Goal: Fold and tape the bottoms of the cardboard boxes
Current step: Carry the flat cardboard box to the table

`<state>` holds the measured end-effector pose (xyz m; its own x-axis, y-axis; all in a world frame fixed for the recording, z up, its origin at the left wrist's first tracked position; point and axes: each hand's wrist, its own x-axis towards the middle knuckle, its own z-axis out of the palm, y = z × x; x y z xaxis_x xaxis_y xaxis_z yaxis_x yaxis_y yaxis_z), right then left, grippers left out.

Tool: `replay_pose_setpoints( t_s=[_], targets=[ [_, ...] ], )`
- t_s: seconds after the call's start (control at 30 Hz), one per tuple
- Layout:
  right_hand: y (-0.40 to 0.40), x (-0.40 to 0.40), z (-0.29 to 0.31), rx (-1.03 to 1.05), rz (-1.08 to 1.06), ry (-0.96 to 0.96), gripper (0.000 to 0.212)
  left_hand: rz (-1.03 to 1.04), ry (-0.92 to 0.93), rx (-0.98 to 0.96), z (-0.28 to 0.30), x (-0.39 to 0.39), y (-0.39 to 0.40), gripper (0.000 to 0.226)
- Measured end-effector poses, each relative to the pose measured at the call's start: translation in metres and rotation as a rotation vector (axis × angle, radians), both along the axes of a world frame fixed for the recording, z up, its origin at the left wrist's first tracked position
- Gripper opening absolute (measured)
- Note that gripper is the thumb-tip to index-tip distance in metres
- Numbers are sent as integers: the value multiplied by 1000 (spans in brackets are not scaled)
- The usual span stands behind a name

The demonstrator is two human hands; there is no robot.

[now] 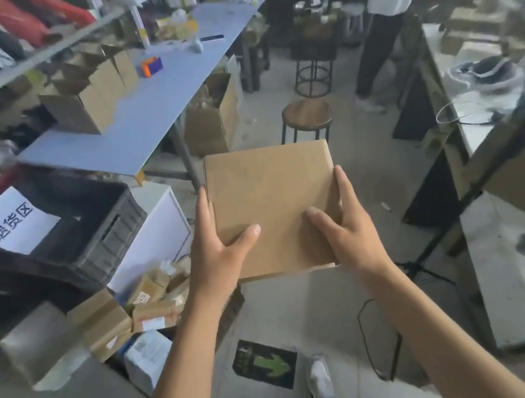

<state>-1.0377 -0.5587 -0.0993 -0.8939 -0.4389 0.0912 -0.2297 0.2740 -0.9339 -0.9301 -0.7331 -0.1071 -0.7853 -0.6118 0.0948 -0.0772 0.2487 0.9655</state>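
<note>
Cardboard box (pixel 274 203), flat, gripped by left hand (pixel 216 251) and right hand (pixel 346 230) fingers above concrete floor (pixel 363 164).

Far left: my blue worktable (pixel 149 113), orange-purple tape dispenser (pixel 151 66) on it. Near left: black crate (pixel 100 233) with white paper sign (pixel 13 221) printed in Chinese characters. Round wooden stool (pixel 307 115) mid-floor, taller black stool (pixel 312 70) behind it. Green arrow sticker (pixel 265 364) on floor by my white shoe (pixel 319 380). Another person (pixel 386 11) standing far right.
</note>
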Motion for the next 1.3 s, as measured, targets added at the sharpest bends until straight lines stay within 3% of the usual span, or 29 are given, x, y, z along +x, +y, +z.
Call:
replay_pose_setpoints(
  t_s=[0.4, 1.03, 1.3],
  targets=[
    [-110, -249, 1, 12, 32, 0, 80, 33, 15, 3, 5, -244, -107, 96],
    [-401, -574, -21, 37, 132, -77, 83, 127, 21, 131, -19, -551, -384, 92],
    [-540, -729, -42, 23, 300, -138, 73, 298, -29, 123, -37, -684, -498, 93]
  ],
)
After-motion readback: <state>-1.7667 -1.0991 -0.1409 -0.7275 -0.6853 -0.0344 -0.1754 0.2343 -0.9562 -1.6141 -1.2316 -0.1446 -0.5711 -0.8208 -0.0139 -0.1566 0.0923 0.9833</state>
